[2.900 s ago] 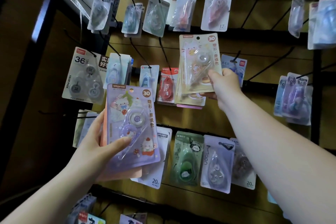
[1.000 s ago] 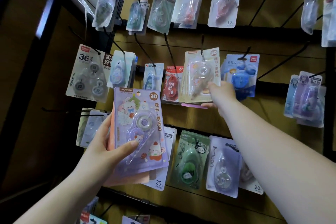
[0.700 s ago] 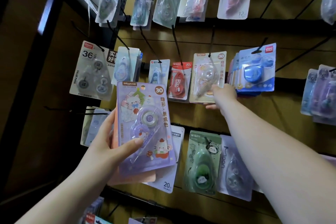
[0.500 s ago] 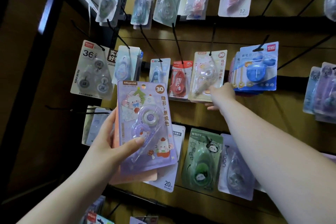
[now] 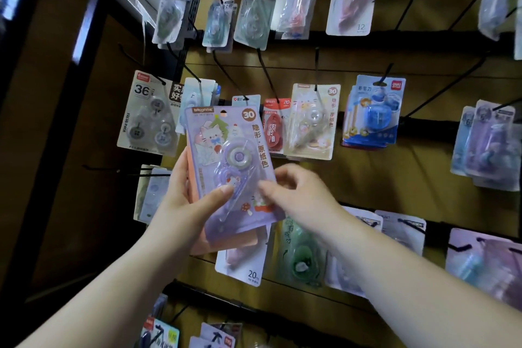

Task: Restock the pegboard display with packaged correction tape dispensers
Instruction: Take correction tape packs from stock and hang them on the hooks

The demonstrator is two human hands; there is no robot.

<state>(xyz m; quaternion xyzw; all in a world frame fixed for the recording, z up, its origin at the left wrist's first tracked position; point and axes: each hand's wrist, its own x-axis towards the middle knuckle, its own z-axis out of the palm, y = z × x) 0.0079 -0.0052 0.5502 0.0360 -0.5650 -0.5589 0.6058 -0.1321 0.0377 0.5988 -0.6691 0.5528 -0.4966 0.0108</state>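
My left hand point(image 5: 192, 200) holds a small stack of packaged correction tapes upright in front of the pegboard. The front pack is purple point(image 5: 231, 167) with a cat drawing and a "30" badge, and a pink pack point(image 5: 226, 243) shows behind it. My right hand point(image 5: 296, 195) is at the purple pack's lower right edge, thumb and fingers pinching it. A cream-yellow pack point(image 5: 312, 121) with the same "30" badge hangs on a black hook point(image 5: 316, 68) in the middle row, free of both hands.
Black hooks stick out of the wooden pegboard point(image 5: 367, 178), most bearing packs: a grey "36" value pack point(image 5: 149, 114), a red pack point(image 5: 272, 127), a blue pack point(image 5: 372, 113), a green pack point(image 5: 300, 257). A dark shelf post point(image 5: 56, 93) stands at the left.
My right hand let go of the cream-yellow pack, which now hangs on its hook, and came down and left to the purple pack. My left hand raised the stack slightly.
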